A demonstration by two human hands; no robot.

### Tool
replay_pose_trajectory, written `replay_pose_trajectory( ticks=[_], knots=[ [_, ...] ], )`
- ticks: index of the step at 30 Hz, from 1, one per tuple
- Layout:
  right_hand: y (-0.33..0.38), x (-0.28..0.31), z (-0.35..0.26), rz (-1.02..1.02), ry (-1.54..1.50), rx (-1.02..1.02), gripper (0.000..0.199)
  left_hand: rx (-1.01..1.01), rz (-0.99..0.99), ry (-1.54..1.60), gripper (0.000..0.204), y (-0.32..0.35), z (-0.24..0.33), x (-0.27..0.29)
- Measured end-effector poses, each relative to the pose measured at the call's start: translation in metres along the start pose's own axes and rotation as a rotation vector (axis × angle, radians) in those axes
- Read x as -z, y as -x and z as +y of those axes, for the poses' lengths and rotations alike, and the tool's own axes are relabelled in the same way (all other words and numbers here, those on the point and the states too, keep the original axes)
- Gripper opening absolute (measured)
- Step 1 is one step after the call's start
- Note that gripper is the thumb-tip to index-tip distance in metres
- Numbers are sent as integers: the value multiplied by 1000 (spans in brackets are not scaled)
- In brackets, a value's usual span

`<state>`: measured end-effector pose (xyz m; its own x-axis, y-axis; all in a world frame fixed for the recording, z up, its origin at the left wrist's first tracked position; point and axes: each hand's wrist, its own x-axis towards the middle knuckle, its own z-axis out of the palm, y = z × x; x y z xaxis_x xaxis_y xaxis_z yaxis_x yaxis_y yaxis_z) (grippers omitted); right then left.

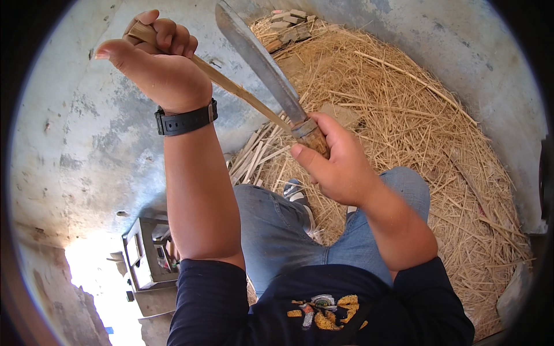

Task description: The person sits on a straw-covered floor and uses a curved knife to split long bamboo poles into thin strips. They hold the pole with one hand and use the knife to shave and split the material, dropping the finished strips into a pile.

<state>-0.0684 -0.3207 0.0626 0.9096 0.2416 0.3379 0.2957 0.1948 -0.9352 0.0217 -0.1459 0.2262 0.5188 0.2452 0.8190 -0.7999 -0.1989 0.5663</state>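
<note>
My left hand (164,66), raised at the upper left with a black watch (186,120) on its wrist, is closed round one end of a thin strip of wood (234,86), perhaps split bamboo. That strip slants down to the right toward my right hand (340,158). There my fingers wrap the wooden handle of a large knife (262,57) with a long, broad metal blade pointing up and away. The strip's lower end meets the knife near the base of its blade; whether they touch is hard to tell.
Loose straw-like shavings (392,138) cover the floor ahead and to the right. Beside my feet lies a bundle of pale strips (257,153). Bricks (288,23) are stacked at the far wall (427,34). A small cabinet (151,254) stands at the left by a bright opening.
</note>
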Motion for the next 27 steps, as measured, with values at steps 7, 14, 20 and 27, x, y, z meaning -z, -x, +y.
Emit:
replay_pose_trajectory(
  ticks=[7, 14, 20, 27],
  knots=[
    [1, -6, -2, -68, 187, -30, 43, 20, -10, 98, 99, -13, -13, 14],
    [6, -15, 0, -37, 236, 41, 43, 24, -11, 71, 100, -16, -15, 14],
    [2, -19, 7, 32, 212, 126, 43, 0, 10, 19, 101, -16, -15, 12],
    [3, -19, 9, -65, 353, 1, 42, 22, 23, 8, 99, -19, -18, 23]
  ],
)
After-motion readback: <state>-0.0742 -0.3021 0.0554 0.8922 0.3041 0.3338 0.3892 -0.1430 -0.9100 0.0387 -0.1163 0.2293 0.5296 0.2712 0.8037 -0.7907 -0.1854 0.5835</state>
